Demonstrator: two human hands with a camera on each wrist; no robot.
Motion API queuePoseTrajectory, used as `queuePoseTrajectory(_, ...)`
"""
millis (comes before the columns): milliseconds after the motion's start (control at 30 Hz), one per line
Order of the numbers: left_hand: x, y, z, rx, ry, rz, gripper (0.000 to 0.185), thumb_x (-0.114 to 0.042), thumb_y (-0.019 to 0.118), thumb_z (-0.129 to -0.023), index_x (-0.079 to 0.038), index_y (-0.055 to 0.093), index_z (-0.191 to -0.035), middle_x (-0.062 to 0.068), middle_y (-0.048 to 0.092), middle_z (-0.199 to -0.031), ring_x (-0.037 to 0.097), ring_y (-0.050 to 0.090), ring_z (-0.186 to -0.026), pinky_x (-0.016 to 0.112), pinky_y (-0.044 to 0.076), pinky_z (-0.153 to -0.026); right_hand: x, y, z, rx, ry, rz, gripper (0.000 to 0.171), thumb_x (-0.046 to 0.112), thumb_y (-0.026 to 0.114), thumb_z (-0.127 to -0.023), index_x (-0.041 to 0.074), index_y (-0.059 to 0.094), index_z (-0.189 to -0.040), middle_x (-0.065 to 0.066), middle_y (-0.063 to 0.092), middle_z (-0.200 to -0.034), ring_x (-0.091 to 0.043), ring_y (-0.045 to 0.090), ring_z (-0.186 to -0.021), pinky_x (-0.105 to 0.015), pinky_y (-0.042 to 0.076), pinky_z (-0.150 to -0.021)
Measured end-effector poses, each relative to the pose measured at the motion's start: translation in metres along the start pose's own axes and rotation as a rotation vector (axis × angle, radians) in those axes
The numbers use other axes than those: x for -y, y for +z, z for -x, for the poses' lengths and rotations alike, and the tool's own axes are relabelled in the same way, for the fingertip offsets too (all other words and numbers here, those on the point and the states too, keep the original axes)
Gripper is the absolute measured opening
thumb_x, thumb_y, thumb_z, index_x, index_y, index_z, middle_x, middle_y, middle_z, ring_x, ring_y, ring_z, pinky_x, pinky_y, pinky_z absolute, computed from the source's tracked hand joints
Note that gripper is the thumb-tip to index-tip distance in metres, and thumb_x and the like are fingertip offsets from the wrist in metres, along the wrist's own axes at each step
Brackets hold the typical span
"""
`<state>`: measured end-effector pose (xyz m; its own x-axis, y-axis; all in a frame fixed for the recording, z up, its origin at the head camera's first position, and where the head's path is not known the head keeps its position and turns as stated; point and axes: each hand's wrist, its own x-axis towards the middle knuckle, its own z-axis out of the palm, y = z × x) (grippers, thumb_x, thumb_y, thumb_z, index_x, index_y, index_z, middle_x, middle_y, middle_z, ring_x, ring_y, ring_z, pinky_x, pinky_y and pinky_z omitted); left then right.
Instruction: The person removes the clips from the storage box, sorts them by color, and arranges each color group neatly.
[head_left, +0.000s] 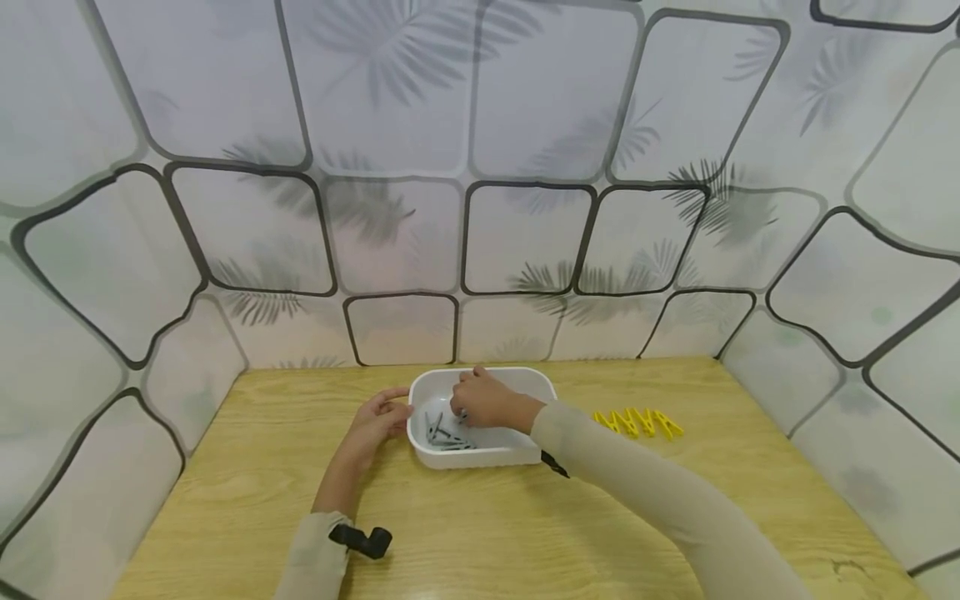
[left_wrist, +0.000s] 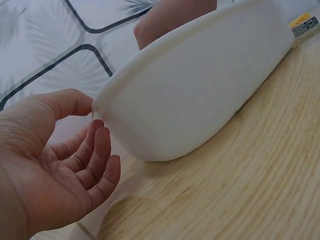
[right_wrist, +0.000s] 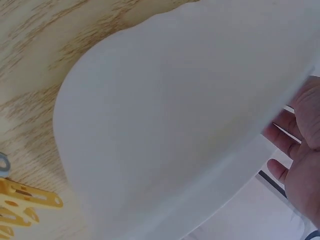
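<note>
A white plastic basin [head_left: 480,457] stands on the table with several grey clothespins [head_left: 447,443] lying in its left part. My left hand [head_left: 378,421] is at the basin's left end; in the left wrist view its thumb and a fingertip pinch the rim, the other fingers loosely bent. My right hand [head_left: 486,400] reaches down inside the basin, fingers bent toward the clothespins, a bit of grey at the fingertips. I cannot tell whether it grips one. In the right wrist view the basin wall hides the fingertips.
Several yellow clothespins [head_left: 637,423] stand in a row on the wooden table [head_left: 450,533], right of the basin. A grey clothespin [left_wrist: 306,27] sits beside them, behind my right sleeve in the head view. Patterned cloth walls [head_left: 405,233] rise at the back and both sides.
</note>
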<state>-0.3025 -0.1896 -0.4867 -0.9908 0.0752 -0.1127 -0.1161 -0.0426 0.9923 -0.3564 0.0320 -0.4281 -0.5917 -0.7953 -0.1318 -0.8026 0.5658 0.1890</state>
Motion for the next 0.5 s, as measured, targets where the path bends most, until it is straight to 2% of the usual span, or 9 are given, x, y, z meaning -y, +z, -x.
queuePoseTrajectory(100, -0.001, 0.001, 0.001, -0.002, 0.004, 0.000, 0.048, -0.007, 0.064, -0.098, 0.004, 0.050, -0.142, -0.001, 0.068, -0.094, 0.008, 0.065, -0.082, 0.024, 0.056, -0.077, -0.003, -0.004, 0.004, -0.031, 0.004, -0.009, 0.012, 0.015, 0.077, -0.088, 0.021, 0.079, -0.099, 0.003, 0.073, -0.102, -0.019, 0.056, -0.097, -0.042, 0.040, -0.093)
queuePoseTrajectory(333, 0.000, 0.002, 0.001, -0.009, 0.002, 0.011, 0.047, -0.006, 0.064, -0.097, 0.005, 0.051, -0.141, 0.002, 0.068, -0.095, 0.009, 0.066, -0.081, 0.023, 0.056, -0.075, -0.009, -0.013, 0.018, -0.087, -0.007, 0.007, 0.006, 0.018, 0.078, -0.088, 0.018, 0.076, -0.094, 0.000, 0.070, -0.097, -0.019, 0.052, -0.090, -0.040, 0.037, -0.087)
queuePoseTrajectory(500, 0.000, 0.001, 0.002, -0.013, -0.007, 0.001, 0.047, -0.007, 0.064, -0.098, 0.003, 0.051, -0.143, 0.002, 0.069, -0.097, 0.009, 0.066, -0.083, 0.022, 0.056, -0.075, -0.014, -0.014, 0.026, -0.118, -0.027, 0.039, 0.009, 0.016, 0.080, -0.084, 0.017, 0.074, -0.090, 0.000, 0.068, -0.093, -0.018, 0.047, -0.087, -0.039, 0.035, -0.086)
